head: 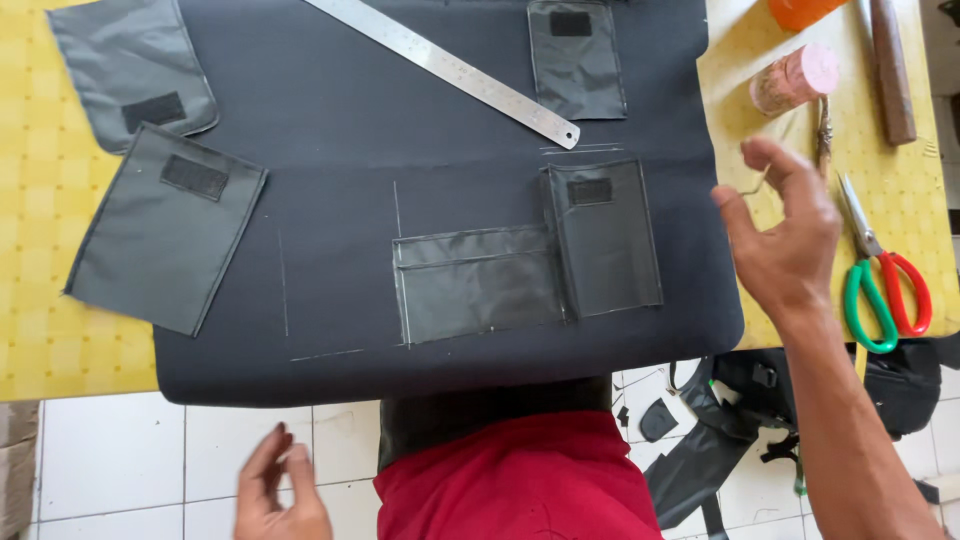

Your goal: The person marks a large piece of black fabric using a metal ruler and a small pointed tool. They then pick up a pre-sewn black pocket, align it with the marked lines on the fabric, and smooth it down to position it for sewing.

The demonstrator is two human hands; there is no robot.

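So the biggest thing here is the counter (pixel 40 340) with its yellow checked cover, and most of it sits under a big black fabric panel (pixel 330 120) with faint chalk lines on it. Right hand (pixel 785 235) hovers just off the panel's right edge, grip open and empty, fingers loosely curled, touching nothing as far as I can see. Left hand (pixel 280 495) is way down below the counter edge over the white tiled floor (pixel 120 460), grip also open, holding nothing. Just left of the right-hand grip, two grey pocket pieces lie on the panel: a wide flat pocket (pixel 475 285) and a taller pocket (pixel 605 240) with a dark hook-and-loop patch, overlapping each other at the edge. Well off to the far left, two more loose grey pocket pieces (pixel 160 230) rest partly on the yellow cover. A steel ruler (pixel 450 68) lies diagonally up top. Just right of the right-hand grip are scissors (pixel 885 290) with one green and one red handle, and above it a pinkish spool (pixel 795 78).
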